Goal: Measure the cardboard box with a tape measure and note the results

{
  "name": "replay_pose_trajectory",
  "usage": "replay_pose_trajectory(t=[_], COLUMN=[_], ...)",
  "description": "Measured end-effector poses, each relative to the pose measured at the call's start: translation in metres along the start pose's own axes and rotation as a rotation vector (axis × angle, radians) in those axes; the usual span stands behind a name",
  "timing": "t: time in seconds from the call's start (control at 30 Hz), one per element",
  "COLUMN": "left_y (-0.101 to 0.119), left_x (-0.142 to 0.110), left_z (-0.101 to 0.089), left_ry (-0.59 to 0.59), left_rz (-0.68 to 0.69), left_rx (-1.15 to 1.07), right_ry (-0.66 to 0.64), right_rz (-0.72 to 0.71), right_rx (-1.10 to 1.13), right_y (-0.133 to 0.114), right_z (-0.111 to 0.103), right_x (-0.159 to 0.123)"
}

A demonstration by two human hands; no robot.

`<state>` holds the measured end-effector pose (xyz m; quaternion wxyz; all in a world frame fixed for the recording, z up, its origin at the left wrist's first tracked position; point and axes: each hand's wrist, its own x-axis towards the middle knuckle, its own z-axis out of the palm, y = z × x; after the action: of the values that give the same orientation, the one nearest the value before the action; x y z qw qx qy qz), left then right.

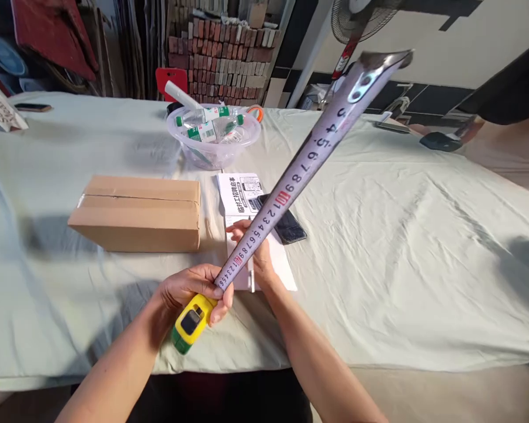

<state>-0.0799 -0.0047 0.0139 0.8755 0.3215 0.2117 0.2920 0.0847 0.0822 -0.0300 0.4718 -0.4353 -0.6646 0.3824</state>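
My left hand (194, 288) is closed round a yellow and green tape measure (193, 322) above the table's near edge. Its blade (286, 188), marked with black and red numbers, is drawn out and slants up to the right, its metal hook end in the air. Behind the blade, my right hand (263, 261) rests over a white paper sheet (282, 273), fingers stretched to the left and partly hidden. A white pen (251, 279) runs beside the right palm; whether the fingers touch it is hidden. A dark phone (290, 228) lies partly on the sheet.
Left of the paper stands a closed cardboard box (136, 214). Behind it, a clear plastic basin (216, 147) holds bottles with green caps and a white roll. Another phone (33, 107) lies far left. At the right edge sits another person (502, 129) with a hand near a dark object.
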Motion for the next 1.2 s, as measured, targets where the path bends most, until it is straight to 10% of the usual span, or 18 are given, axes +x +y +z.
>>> replay_pose_trajectory(t=[0.2, 0.43, 0.5, 0.73, 1.0, 1.2], left_y=[0.003, 0.010, 0.012, 0.017, -0.005, 0.009], left_x=[-0.020, -0.124, -0.152, -0.160, -0.128, -0.146], left_z=[0.020, 0.032, 0.021, -0.017, -0.015, -0.015], left_ry=[0.084, 0.886, 1.034, 1.037, 1.026, 1.098], left_rz=[0.351, 0.979, 0.962, 0.918, 0.679, 0.899], left_rx=[0.006, -0.025, -0.131, -0.214, -0.171, -0.118], right_ry=[-0.273, -0.379, -0.390, -0.439, -0.468, -0.356], right_rz=[-0.237, -0.216, -0.227, -0.186, -0.097, -0.109], right_rx=[0.061, 0.183, 0.216, 0.340, 0.326, 0.195], right_y=[-0.011, -0.009, -0.007, -0.007, -0.016, -0.011], right_z=[0.020, 0.028, 0.030, 0.035, 0.031, 0.025], right_x=[-0.004, -0.004, -0.004, -0.003, -0.012, -0.003])
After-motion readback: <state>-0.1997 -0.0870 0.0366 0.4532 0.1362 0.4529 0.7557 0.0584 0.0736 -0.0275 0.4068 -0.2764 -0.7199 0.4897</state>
